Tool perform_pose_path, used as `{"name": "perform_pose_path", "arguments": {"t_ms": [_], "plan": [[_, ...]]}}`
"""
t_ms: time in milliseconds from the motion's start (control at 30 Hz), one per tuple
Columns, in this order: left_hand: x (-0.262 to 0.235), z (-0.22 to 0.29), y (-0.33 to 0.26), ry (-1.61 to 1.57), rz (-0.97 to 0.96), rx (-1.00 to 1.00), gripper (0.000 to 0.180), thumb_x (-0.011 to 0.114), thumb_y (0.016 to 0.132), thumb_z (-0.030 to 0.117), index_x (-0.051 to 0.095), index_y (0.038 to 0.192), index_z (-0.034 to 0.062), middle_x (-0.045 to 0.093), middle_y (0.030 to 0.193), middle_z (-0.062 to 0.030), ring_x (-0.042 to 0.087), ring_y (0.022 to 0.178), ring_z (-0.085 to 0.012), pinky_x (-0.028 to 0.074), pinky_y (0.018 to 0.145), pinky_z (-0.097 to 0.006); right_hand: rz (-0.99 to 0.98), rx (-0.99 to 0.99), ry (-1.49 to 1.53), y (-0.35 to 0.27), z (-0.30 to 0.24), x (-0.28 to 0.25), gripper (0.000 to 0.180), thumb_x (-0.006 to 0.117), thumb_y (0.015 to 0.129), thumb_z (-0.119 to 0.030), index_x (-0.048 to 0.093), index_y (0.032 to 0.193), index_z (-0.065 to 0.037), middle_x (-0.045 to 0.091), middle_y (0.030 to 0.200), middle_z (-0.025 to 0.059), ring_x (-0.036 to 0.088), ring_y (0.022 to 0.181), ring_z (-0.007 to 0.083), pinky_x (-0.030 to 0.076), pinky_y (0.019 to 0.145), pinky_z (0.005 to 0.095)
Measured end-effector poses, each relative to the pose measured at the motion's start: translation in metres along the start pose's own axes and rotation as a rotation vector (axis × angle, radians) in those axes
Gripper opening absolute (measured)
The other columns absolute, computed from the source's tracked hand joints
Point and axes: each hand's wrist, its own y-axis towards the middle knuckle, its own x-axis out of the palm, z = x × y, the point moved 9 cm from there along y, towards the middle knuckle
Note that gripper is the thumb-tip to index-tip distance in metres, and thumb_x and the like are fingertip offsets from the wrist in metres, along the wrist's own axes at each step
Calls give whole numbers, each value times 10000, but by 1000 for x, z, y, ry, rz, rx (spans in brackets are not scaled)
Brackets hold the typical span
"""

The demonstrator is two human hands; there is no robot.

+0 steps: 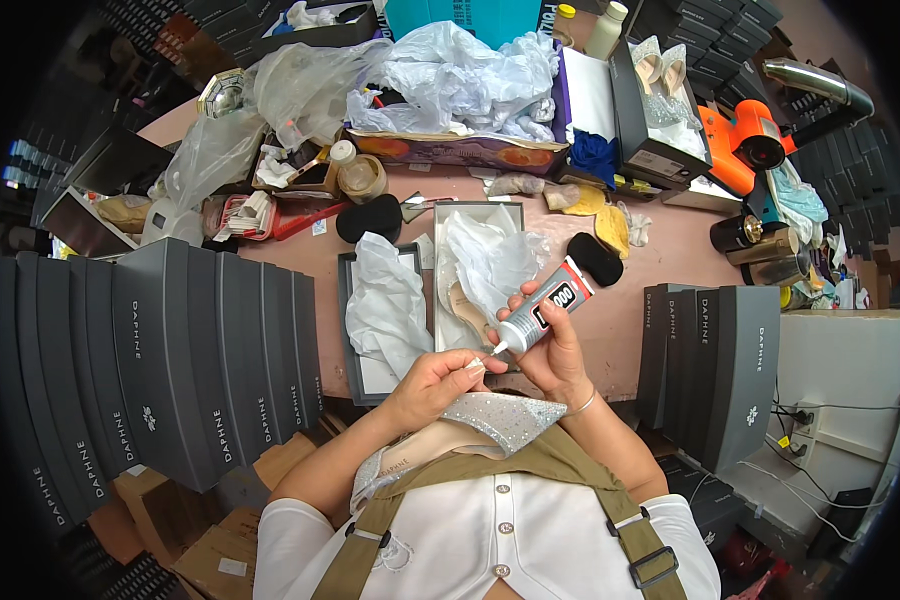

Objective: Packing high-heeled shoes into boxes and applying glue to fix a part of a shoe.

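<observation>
My right hand grips a grey glue tube with a red and white end, its nozzle pointing down to the left. My left hand pinches at the nozzle tip with thumb and fingers. Under both hands, against my chest, lies a glittery silver shoe with a beige insole. Just beyond the hands stand two open grey shoe boxes lined with white tissue paper; a beige shoe shows in the right box.
Stacks of grey shoe boxes stand at the left and right. The pink table carries crumpled plastic bags, black pads, a jar, an orange tool and a box with sparkly shoes.
</observation>
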Motion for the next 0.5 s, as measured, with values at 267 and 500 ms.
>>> {"name": "perform_pose_path", "arguments": {"t_ms": [267,500], "plan": [[1,1,2,41,3,12,345,441,965,207,555,1176,-41,666,839,-85,623,784,-95,476,733,-217,2,-16,-5,0,-3,-1,334,619,856,-194,482,1144,-95,584,973,82,610,945,241,510,848,535],[2,1,2,14,-12,4,307,452,972,183,574,1149,-35,624,853,-35,578,804,-67,462,737,-207,0,-8,-2,0,-2,-2,337,618,856,-188,475,1146,-91,585,969,85,612,947,240,511,846,537]]}}
